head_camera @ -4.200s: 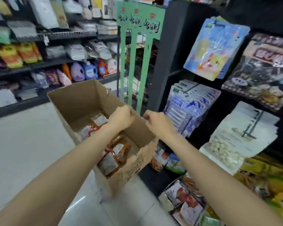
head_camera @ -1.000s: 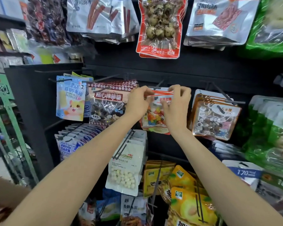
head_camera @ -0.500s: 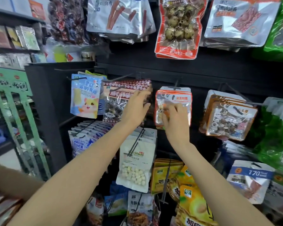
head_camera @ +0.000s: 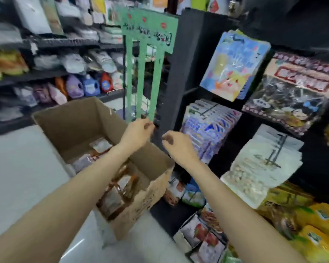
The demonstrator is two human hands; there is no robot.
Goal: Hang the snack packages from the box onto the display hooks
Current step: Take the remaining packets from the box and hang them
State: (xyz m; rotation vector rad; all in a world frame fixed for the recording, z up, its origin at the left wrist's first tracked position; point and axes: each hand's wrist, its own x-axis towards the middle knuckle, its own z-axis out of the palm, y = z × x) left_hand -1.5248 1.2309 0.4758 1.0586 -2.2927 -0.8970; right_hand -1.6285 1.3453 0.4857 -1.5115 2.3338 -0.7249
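Both hands, the left hand [head_camera: 139, 130] and right hand [head_camera: 176, 142], have left the hooks where they were hanging a package and now hover loosely curled and empty over the box [head_camera: 148, 194], where more snack packages [head_camera: 112, 201] wait.

The box [head_camera: 95, 141] sat on the floor [head_camera: 21, 168], left of the display rack [head_camera: 196, 73]. Snack packages [head_camera: 112, 202] lay inside the box. Both hands were above the box's far right corner, the left hand [head_camera: 136, 132] just left of the right hand [head_camera: 179, 147]. More bags [head_camera: 264, 166] hung on the rack to the right. Shelves [head_camera: 46, 73] stood behind the box.
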